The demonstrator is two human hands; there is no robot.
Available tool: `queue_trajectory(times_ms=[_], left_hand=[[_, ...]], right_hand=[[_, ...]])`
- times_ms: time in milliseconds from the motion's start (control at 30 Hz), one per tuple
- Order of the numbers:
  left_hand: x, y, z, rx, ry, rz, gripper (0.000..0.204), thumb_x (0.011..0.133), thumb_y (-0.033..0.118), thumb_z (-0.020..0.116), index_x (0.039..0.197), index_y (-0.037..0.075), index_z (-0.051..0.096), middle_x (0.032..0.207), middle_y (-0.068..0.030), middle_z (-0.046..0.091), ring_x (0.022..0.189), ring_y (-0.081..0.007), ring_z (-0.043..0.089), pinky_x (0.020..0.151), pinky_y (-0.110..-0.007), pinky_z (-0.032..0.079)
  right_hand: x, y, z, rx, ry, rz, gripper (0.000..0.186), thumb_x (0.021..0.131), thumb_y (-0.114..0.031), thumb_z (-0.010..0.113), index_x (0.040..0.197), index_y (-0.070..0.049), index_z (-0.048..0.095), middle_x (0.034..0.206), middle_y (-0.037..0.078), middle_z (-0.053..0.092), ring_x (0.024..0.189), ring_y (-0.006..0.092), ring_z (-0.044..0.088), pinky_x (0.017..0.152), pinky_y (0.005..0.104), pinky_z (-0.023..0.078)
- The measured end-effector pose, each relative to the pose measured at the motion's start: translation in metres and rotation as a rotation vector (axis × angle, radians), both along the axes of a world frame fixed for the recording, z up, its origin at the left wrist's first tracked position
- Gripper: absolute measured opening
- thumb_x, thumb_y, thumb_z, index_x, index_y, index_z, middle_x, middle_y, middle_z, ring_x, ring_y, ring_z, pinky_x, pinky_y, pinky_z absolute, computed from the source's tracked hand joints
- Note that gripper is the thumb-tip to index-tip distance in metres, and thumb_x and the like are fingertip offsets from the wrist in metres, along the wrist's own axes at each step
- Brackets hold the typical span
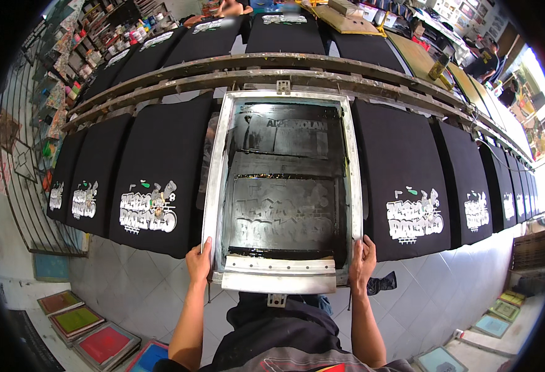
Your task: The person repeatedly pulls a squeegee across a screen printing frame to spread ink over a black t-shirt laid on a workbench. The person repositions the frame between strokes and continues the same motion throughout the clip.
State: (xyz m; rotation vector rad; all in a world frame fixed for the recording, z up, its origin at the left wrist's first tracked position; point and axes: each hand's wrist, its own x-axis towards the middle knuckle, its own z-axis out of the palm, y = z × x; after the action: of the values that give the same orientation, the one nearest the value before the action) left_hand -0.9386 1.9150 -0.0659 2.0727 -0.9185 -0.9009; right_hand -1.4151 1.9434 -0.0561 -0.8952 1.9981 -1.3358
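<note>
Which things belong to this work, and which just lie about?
Work in hand:
left hand and right hand, holding the metal-framed screen
metal bar across its near end
printed black fabric pieces

Apparently lying about:
red framed panel, lower left
containers, upper left

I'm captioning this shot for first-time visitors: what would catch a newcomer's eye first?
Most likely the big metal-framed screen at the centre, held at its near sides by the left hand and right hand, with a pale metal bar across its near end. Next come the black fabric pieces lined up on both sides, bearing white graphics. Colourful framed panels stand out at lower left.
</note>
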Motion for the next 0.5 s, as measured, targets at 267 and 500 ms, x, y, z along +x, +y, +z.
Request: queue_trajectory(times_ms=[267,500], left_hand=[[-0.022,0.018,0.008,-0.362,-0.217,0.113,0.040,0.112,0.033,0.072,0.134,0.001,0.081,0.120,-0.0144,0.080,0.104,-0.0261,0.076,0.092,-0.038,0.058],[-0.070,0.063,0.051,-0.452,-0.390,0.116,0.027,0.104,0.017,0.080,0.125,0.001,0.082,0.125,-0.0127,0.079,0.122,-0.0308,0.070,0.105,-0.042,0.055]], right_hand=[[0.023,0.024,0.076,-0.174,0.503,0.739,0.068,0.084,-0.028,0.095,0.140,-0.001,0.069,0.142,0.023,0.066,0.134,0.0426,0.062,0.115,0.0516,0.050],[0.046,0.041,0.108,-0.137,0.892,1.229,0.054,0.083,-0.027,0.088,0.127,0.000,0.072,0.125,0.021,0.069,0.118,0.0397,0.067,0.110,0.0500,0.051]])
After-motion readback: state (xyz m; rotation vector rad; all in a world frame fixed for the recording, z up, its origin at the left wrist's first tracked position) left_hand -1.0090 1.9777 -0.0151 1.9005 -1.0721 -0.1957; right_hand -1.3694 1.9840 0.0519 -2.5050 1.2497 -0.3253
